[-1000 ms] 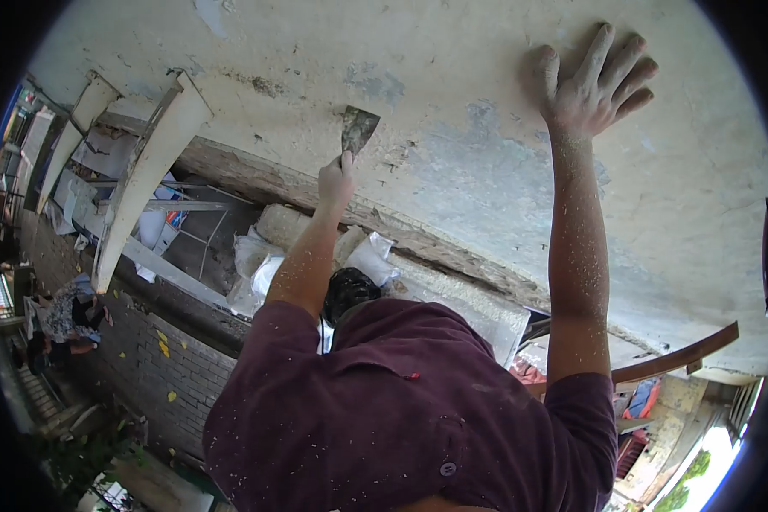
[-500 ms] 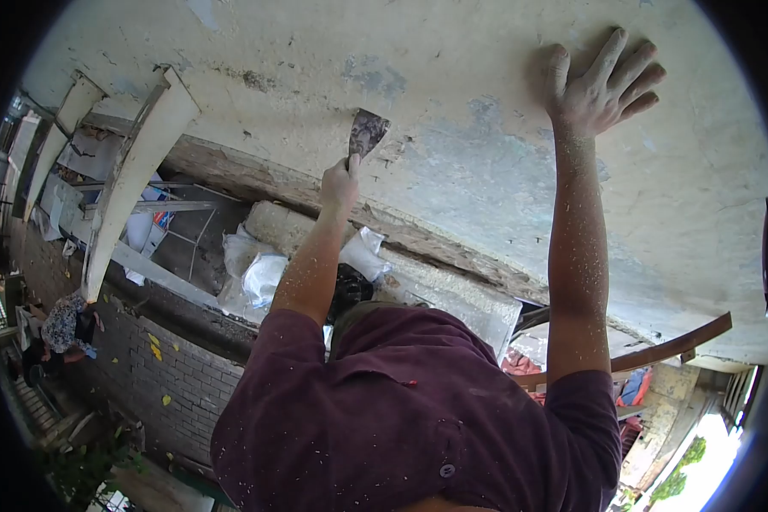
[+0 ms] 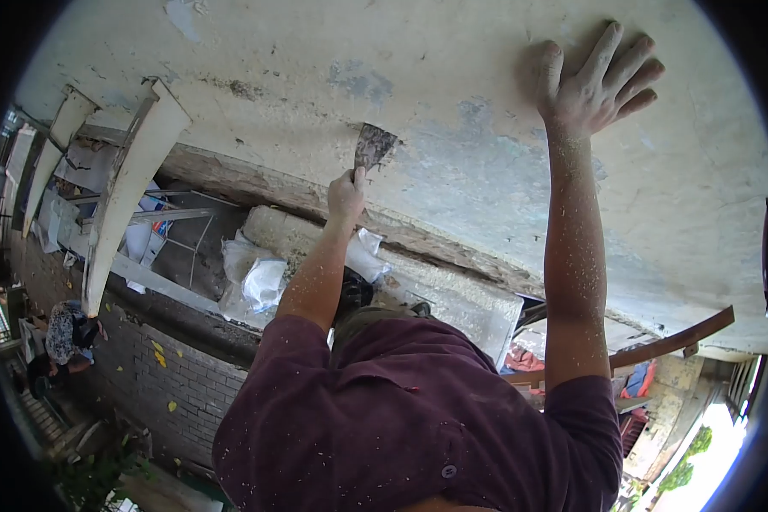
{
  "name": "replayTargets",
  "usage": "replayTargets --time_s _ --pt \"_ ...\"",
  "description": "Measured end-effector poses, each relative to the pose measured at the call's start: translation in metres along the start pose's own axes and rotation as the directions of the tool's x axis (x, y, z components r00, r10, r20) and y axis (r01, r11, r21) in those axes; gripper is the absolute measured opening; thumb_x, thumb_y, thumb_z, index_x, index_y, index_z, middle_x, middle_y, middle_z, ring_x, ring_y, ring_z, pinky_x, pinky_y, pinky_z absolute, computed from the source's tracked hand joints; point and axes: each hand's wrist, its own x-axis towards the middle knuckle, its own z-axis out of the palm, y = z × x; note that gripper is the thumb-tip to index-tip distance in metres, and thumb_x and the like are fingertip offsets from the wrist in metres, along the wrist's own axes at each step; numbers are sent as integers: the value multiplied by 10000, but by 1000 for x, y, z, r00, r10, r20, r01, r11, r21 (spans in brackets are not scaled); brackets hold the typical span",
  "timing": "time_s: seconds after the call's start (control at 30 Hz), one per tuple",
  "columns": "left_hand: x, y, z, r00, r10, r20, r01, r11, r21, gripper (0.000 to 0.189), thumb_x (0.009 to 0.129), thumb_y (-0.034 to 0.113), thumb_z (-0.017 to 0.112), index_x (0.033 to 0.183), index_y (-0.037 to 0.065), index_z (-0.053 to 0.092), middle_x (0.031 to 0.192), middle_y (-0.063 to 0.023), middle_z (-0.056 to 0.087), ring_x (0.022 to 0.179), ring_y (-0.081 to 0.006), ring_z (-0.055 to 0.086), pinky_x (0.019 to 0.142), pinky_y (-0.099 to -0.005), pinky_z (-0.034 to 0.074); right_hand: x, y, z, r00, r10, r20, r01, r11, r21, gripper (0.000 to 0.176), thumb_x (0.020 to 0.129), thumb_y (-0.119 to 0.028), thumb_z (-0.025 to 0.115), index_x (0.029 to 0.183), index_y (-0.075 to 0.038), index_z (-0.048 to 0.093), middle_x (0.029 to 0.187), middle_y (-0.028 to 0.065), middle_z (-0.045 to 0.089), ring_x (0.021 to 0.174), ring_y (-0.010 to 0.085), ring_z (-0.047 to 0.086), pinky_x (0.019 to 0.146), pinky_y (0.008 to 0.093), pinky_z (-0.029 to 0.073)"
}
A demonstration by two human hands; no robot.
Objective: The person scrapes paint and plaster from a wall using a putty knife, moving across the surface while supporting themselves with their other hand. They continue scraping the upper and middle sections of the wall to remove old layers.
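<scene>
My left hand (image 3: 346, 198) grips a scraper (image 3: 374, 147) by its handle, the thumb lying along it. The wide, smudged blade points up and meets the pale wall (image 3: 316, 102), where paint is worn and patchy. Higher up on the right, my right hand (image 3: 584, 96) is pressed to the wall with its fingers spread and nothing in it. White dust coats that hand, and pale flecks speckle both forearms and the maroon shirt (image 3: 358, 435).
Below the wall runs a rough ledge (image 3: 461, 307), with white plastic bags (image 3: 264, 282) beside it. Curved pale brackets (image 3: 132, 188) jut out at left. Another person (image 3: 64, 337) bends over on the brick paving (image 3: 188, 392). A curved brown strip (image 3: 674, 341) crosses the right side.
My left hand has moved the scraper a little right and down along the wall. My right hand stays spread on the wall. The view has shifted slightly, and the other person bends lower.
</scene>
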Motion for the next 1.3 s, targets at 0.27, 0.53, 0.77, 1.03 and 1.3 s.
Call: replayTargets --time_s 0.27,0.53,0.77,1.03,1.3 --pt "-15 -19 10 999 -32 -24 32 999 -16 478 918 436 420 834 19 638 746 -231 619 745 -421 603 656 -485 455 -2 -2 0 999 4 -41 -2 999 40 807 835 -685 337 1411 -120 339 1491 245 121 1388 417 -52 1041 612 -112" --pt "22 40 2 973 204 -104 -216 968 -124 438 903 400 464 767 10 610 705 -233 606 708 -436 591 621 -484 456 3 -13 -10 999 9 -49 -20 973 -231 658 837 -467 480 1361 -74 420 1480 185 250 1395 370 136 1112 518 42" --pt "18 41 9 982 173 -77 -176 983 -43 378 893 365 508 765 26 616 691 -225 608 703 -414 607 608 -471 459 4 -13 -13 1000 17 -5 -17 978 -209 681 852 -492 439 1396 -87 366 1490 200 215 1393 405 105 1097 546 16" --pt "13 -1 -2 990 -27 -137 19 998 -60 484 913 424 410 859 4 643 780 -251 619 777 -428 603 673 -492 457 -4 -4 6 997 54 -63 -57 998 -38 752 851 -658 348 1363 -113 430 1474 227 220 1403 378 -4 1073 534 -124" --pt "-14 -63 17 1000 -13 14 11 988 151 471 926 419 391 890 30 652 795 -244 626 775 -436 598 680 -503 458 -2 -1 4 998 57 -34 -59 997 -40 752 847 -644 372 1371 -108 416 1485 225 186 1404 370 -27 1071 521 -147"
